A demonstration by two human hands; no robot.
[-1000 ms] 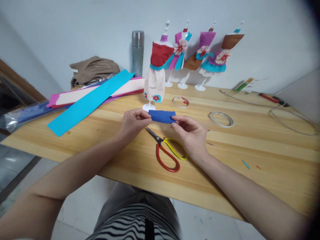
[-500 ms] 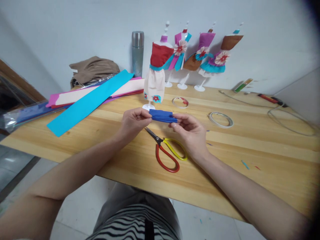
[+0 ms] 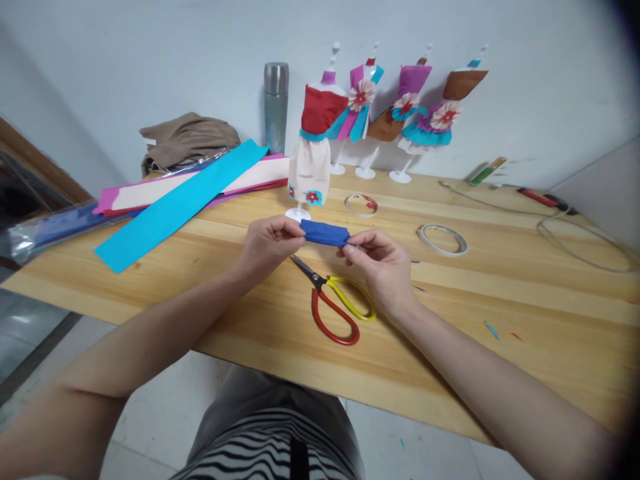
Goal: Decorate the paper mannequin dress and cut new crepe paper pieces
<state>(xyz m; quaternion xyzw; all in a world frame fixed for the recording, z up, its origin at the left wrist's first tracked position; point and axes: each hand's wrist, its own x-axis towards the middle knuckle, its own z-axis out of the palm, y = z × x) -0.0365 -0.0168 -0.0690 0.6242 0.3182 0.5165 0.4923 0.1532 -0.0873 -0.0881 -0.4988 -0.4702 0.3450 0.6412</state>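
A small folded strip of blue paper (image 3: 325, 233) is stretched between my two hands, above the wooden table. My left hand (image 3: 274, 245) pinches its left end between thumb and fingers. The right end sits between the thumb and fingertips of my right hand (image 3: 381, 261). Just below the paper lie scissors (image 3: 317, 280) with one red and one yellow handle, their tips pointing up and left. Behind the strip stands a mini dress form (image 3: 316, 143) in a red top and cream skirt.
Several dressed forms (image 3: 406, 97) stand along the wall beside a flask (image 3: 276, 110). Crepe paper strips (image 3: 183, 207) and brown cloth (image 3: 190, 140) lie left. Tape rolls (image 3: 443, 240), a cable and a red-black tool (image 3: 543, 198) are right.
The blue paper has turned slightly, so its flat face shows where layered edges showed before. The fingers of my right hand have shifted a little at its end.
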